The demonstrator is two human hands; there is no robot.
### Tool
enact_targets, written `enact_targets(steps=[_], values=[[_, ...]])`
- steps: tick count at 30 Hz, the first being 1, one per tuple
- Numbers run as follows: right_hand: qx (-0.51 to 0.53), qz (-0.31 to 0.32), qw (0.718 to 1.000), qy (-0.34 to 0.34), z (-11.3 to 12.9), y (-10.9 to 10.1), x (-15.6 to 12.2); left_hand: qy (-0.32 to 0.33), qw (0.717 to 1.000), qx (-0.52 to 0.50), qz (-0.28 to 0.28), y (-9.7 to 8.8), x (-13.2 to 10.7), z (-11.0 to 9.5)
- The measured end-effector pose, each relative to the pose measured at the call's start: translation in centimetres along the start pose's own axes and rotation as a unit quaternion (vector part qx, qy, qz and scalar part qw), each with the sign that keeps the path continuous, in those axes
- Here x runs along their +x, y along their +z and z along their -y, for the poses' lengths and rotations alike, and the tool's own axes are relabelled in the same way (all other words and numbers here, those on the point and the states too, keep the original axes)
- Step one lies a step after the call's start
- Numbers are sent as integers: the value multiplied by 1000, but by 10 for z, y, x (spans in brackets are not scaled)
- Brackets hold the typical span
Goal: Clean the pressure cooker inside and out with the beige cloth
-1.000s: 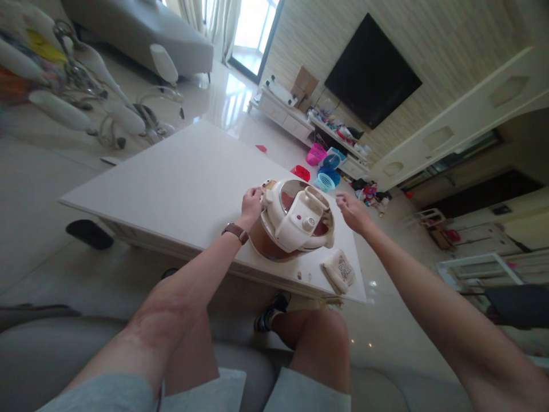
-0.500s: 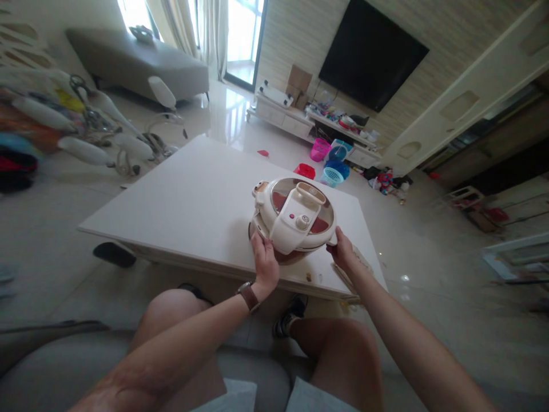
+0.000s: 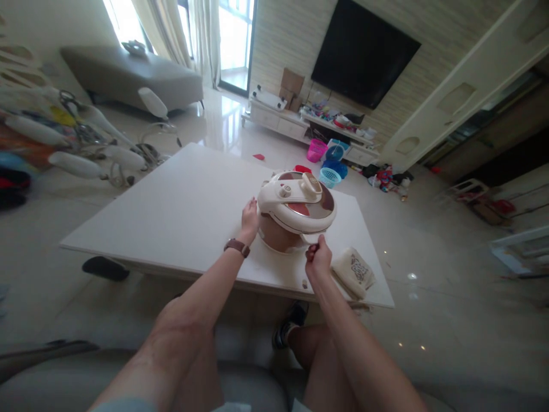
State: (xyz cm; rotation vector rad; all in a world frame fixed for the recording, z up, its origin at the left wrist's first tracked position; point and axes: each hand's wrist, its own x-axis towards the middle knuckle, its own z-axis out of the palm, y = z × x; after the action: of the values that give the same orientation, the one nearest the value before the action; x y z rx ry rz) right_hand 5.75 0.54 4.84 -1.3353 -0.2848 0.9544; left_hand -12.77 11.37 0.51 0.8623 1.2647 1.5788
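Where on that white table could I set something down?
Widest: from the left hand to the table's left edge. Narrower: right of the lidded pot, behind the folded cloth. Crowded: near right, where pot, right hand and cloth sit close.

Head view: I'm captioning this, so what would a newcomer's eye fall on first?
Probably the cream-and-brown pot on the white table, the left hand at its left side and the right hand at its near handle. Next, the big black television on the far wall, then the bright pink basket on the floor beyond the table.
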Motion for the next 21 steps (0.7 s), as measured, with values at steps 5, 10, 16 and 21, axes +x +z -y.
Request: enact_targets(steps=[5, 10, 16, 21], values=[[7, 41, 998, 40, -33, 38, -45, -65, 994, 14, -85, -12, -38, 2], [-18, 169, 980, 108, -65, 106, -89, -97, 995, -9, -26, -55, -56, -24], [-119, 393, 907, 92, -57, 97, -104, -143, 987, -41, 61, -71, -48, -36], [-191, 185, 947, -177, -11, 8, -31, -85, 991, 0, 101, -57, -58, -35]])
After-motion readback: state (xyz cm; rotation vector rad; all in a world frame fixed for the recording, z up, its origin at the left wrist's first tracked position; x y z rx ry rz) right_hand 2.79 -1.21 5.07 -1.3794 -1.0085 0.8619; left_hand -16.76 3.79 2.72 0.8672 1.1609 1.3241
